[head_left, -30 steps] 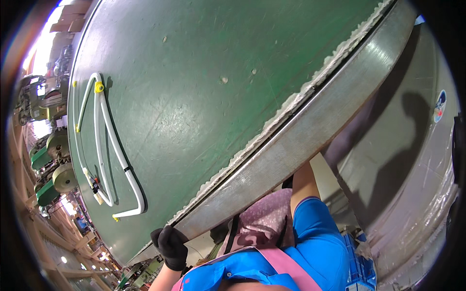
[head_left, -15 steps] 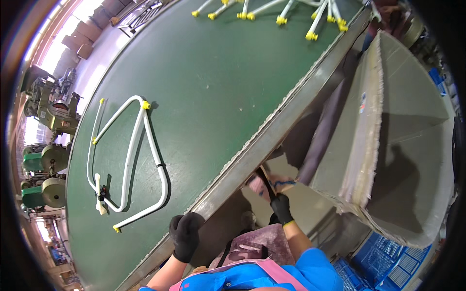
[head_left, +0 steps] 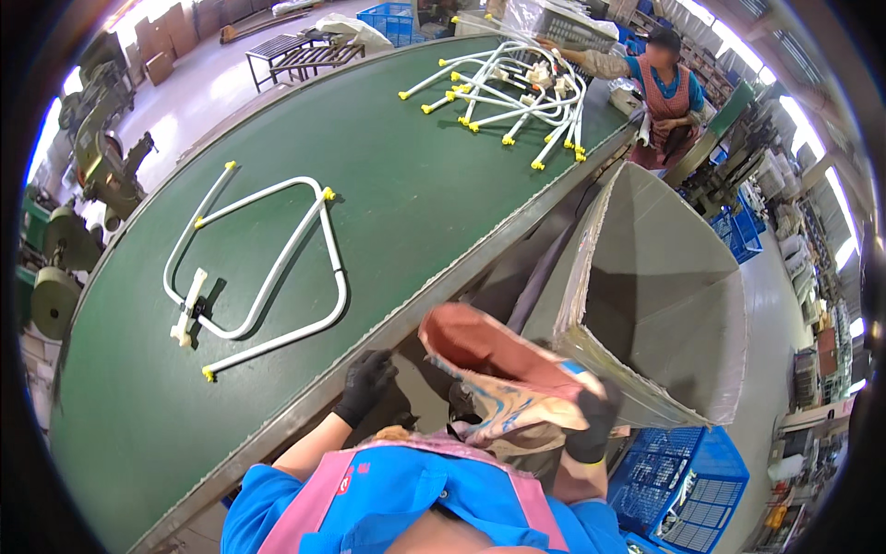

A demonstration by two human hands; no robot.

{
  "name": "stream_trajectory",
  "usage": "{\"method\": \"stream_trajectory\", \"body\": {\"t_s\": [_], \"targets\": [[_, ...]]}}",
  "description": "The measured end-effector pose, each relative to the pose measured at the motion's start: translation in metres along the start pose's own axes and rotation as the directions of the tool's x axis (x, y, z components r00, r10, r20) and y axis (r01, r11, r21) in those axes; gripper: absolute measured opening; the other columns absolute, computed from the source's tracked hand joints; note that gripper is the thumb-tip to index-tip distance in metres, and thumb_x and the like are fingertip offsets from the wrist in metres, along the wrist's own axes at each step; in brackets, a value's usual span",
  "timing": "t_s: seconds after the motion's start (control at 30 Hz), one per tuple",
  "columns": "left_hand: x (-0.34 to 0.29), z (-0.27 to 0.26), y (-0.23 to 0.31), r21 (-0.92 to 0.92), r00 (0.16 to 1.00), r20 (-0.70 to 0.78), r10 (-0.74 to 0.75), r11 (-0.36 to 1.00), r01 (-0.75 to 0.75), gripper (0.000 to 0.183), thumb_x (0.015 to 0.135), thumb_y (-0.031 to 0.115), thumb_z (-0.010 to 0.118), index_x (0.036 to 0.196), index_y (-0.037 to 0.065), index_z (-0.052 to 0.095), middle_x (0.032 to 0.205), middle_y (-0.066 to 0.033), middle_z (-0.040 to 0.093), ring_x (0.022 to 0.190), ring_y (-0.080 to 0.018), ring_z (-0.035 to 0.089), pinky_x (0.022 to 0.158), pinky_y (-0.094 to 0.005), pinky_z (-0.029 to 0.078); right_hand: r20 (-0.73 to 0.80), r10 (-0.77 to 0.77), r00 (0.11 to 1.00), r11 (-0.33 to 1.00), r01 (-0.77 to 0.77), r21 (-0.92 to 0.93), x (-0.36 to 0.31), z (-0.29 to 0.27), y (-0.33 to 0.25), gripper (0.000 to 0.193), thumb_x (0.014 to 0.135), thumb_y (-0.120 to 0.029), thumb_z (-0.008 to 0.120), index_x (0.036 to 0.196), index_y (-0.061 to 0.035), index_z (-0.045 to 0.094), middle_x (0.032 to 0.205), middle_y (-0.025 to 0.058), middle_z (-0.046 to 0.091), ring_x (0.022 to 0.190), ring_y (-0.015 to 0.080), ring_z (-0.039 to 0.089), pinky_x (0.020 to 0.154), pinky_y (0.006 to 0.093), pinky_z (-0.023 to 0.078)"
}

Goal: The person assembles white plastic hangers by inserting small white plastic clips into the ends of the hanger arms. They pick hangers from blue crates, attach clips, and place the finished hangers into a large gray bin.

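My left hand (head_left: 366, 385), in a black glove, rests against the metal edge of the green table (head_left: 369, 212), fingers curled on the rim. My right hand (head_left: 591, 425), also in a black glove, grips a pinkish paper bag (head_left: 503, 369) and lifts it in front of my chest. On the green surface to my left lies a bent white tube assembly (head_left: 263, 268) with yellow end caps.
A pile of several white tubes with yellow caps (head_left: 517, 83) lies at the table's far end, where another person (head_left: 660, 83) in a blue shirt and apron reaches toward it. A large cardboard box (head_left: 655, 295) stands at my right, blue crates (head_left: 683, 480) beside it. Machines (head_left: 92, 157) line the left.
The view has swung up along the table. My right hand has raised the pinkish bag from below the table edge. My left hand stays on the rim.
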State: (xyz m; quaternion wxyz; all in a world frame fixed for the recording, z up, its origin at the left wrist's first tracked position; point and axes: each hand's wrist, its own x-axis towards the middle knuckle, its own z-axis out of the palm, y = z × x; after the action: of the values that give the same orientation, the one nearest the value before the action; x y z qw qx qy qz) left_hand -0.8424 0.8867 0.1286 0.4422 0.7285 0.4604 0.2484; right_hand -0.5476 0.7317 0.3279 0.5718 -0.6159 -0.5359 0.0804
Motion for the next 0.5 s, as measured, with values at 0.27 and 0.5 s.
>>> {"method": "stream_trajectory", "body": {"t_s": [0.27, 0.5], "targets": [[-0.026, -0.001, 0.03, -0.562, 0.956, 0.214, 0.202, 0.825, -0.049, 0.109, 0.072, 0.033, 0.081, 0.15, 0.006, 0.009, 0.153, -0.0185, 0.02, 0.139, -0.0332, 0.026, 0.109, -0.0445, 0.029, -0.103, -0.672, 0.733, 0.74, 0.668, -0.075, 0.087, 0.026, -0.084, 0.024, 0.077, -0.019, 0.072, 0.086, 0.0017, 0.066, 0.085, 0.0082, 0.061, 0.073, 0.023, 0.059, 0.065, 0.0349, 0.046], [0.002, -0.069, 0.07, -0.543, 0.945, -0.227, 0.233, 0.775, -0.322, 0.107, 0.075, 0.055, 0.072, 0.148, 0.003, 0.015, 0.15, -0.0167, 0.027, 0.139, -0.0271, 0.026, 0.111, -0.041, 0.024, -0.047, -0.835, 0.549, 0.542, 0.833, 0.11, 0.143, 0.109, -0.127, 0.024, 0.077, -0.019, 0.073, 0.087, 0.0016, 0.066, 0.09, 0.0099, 0.061, 0.077, 0.0249, 0.06, 0.069, 0.0364, 0.047]]}}
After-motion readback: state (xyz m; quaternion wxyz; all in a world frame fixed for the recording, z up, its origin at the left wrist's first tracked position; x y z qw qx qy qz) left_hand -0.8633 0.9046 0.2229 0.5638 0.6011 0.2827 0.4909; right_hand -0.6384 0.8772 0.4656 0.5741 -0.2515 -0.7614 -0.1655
